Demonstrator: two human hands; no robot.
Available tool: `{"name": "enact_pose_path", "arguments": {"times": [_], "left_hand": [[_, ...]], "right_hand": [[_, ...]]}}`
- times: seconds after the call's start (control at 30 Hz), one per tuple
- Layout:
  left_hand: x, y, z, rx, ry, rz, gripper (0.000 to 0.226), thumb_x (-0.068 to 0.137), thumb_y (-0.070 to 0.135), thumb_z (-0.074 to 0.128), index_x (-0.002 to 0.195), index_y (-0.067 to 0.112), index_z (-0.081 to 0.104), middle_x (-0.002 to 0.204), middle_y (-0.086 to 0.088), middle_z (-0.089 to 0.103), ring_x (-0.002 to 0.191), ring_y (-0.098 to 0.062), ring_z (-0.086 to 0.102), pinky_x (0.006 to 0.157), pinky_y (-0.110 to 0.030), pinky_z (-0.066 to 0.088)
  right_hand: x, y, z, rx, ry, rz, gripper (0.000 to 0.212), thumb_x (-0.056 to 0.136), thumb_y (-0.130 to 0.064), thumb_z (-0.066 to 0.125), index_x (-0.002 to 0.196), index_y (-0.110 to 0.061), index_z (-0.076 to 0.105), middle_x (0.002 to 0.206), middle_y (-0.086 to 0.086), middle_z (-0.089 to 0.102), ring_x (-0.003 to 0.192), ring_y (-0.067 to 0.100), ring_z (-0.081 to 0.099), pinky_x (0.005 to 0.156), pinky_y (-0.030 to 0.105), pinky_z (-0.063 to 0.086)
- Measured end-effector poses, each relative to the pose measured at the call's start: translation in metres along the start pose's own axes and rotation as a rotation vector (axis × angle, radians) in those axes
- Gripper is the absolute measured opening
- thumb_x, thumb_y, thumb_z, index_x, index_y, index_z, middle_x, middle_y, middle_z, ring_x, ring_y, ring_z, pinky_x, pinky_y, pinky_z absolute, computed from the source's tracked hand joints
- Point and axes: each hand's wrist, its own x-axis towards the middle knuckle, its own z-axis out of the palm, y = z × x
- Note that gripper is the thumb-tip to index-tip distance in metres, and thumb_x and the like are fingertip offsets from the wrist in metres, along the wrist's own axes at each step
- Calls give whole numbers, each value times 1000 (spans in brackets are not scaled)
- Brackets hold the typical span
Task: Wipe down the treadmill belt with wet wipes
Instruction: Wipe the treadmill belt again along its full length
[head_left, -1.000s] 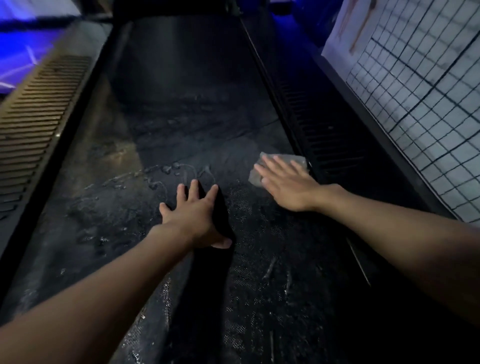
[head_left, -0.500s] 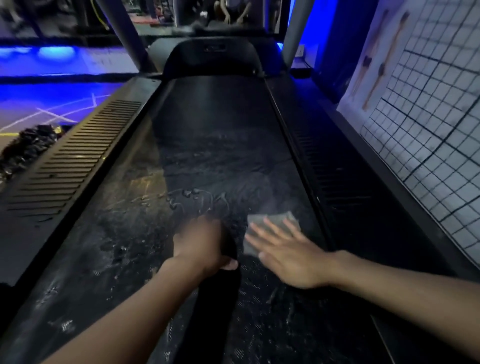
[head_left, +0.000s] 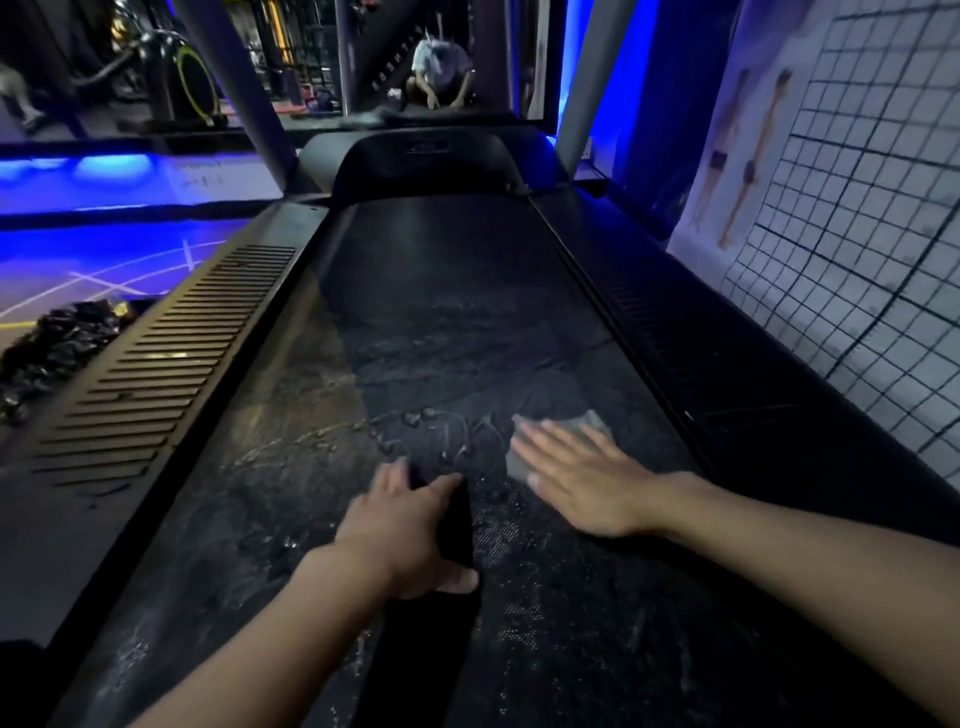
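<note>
Right hand (head_left: 582, 483): flat on the belt, fingers straight and a little apart; it presses the wipe down and curls round nothing
Wet wipe (head_left: 589, 422): right of centre in the lower half of the frame, pinned under my right fingers; its grey corners show past the fingertips and beside the thumb
Left hand (head_left: 410, 535): lower centre, braced on the treadmill belt (head_left: 452, 291) and holding nothing; the fingers lie closer together and more bent than a second ago, when they were spread wide; the black patch under it reads to me as its shadow
Change in the wipe: a second ago it sat hard against the right side rail (head_left: 727, 389); now bare belt shows between wipe and rail, and the wipe lies nearer the wet squiggles (head_left: 436, 426) and my left hand; I have swept it inward from the edge
Change in the view: my head has lifted; the motor cover (head_left: 415, 156) at the top of the frame now shows
Meaning for the task: I judge that one cross-stroke on the right strip is done; this is mid-wipe, not the end
Left to do: the near belt shines with streaks; the far half, upper centre, looks dull and untouched; I expect more strokes there
</note>
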Motion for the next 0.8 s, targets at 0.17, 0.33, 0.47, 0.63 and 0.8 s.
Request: {"name": "enact_pose_path", "arguments": {"times": [0.17,0.33,0.47,0.63,0.8], "left_hand": [[-14,-8,9,5,69,-95,112,62,84,61,151,31,17,160,-10,12,147,-35,10,113,-55,24],[-14,-27,-1,-23,-68,-19,120,68,62,77,155,16,9,164,-8,-3,150,-31,0,120,-48,17],[-22,-48,3,-46,-71,-81,118,69,65,74,156,32,1,162,-16,-10,149,-35,-6,121,-43,13],[-28,-53,4,3,-44,-160,119,61,80,67,153,43,0,163,-10,-4,148,-41,0,116,-58,16],[-22,-77,-2,49,-95,-78,123,65,61,79,156,23,6,163,-8,2,149,-35,5,119,-52,19]], "right_hand": [[-9,-38,8,-29,-19,-28,62,103,-54,7,154,-30,-19,154,-14,-34,143,9,-34,117,46,-23],[-9,-49,10,-52,-22,-68,59,104,-51,6,154,-30,-19,156,-15,-31,144,6,-31,118,42,-21],[4,-65,10,-40,10,25,63,102,-55,6,154,-29,-18,158,-11,-31,145,10,-30,118,46,-19],[-27,-81,21,-87,7,-160,61,103,-54,7,153,-31,-19,154,-17,-33,142,4,-34,116,39,-24],[30,-79,4,-16,21,68,62,103,-55,6,155,-29,-15,160,-9,-27,147,10,-25,119,46,-17]]}}
